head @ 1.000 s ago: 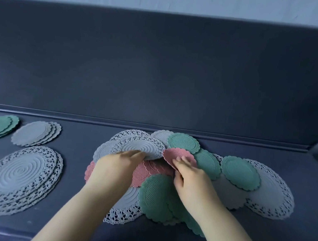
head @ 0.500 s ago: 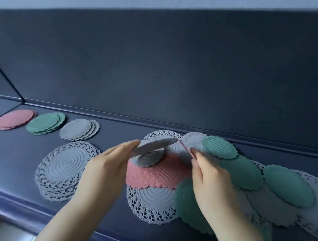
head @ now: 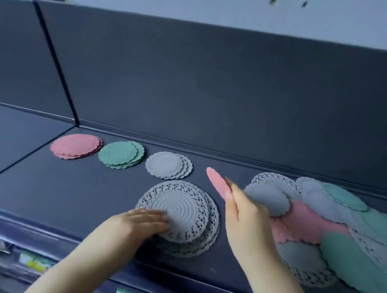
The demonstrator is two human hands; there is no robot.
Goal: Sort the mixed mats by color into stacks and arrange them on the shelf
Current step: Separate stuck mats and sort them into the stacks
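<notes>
Along the back of the shelf (head: pixel 83 196), upper left of the frame, I log three sorted stacks in a row, each with scalloped edges and slightly fanned.
- Pink stack (head: pixel 76 146): furthest left, near the corner where the vertical divider (head: pixel 57 63) meets the shelf.
- Green stack (head: pixel 120 154): just beside the pink, a narrow gap between them.
- Small grey stack (head: pixel 167 165): next to the right, apart from the green.

At centre frame, in front of the small grey stack:
- Lace-edged grey stack (head: pixel 183 216): large round mats, rims offset toward the lower right.
- Left hand (head: pixel 138 222): lies flat on the near-left rim of this stack, fingers straight and together, grasping nothing.

Right of centre:
- Right hand (head: pixel 244 217): raised above the shelf, fingers and thumb pinching a pink mat (head: pixel 217 181).
- The mat is seen nearly edge-on, tilted up and to the left; motion blur hides the exact grip.

Right side of the frame:
- Mixed pile (head: pixel 332 225): grey, pink, green and lace mats overlapping, running off the right edge and reaching close to the back panel (head: pixel 214 91).

Open room:
- Bare shelf shows between the small grey stack and the mixed pile.
- A wide bare patch lies in front of the pink and green stacks, down to the front lip (head: pixel 47 225).
- A narrow strip runs between the lace stack and the pile.
</notes>
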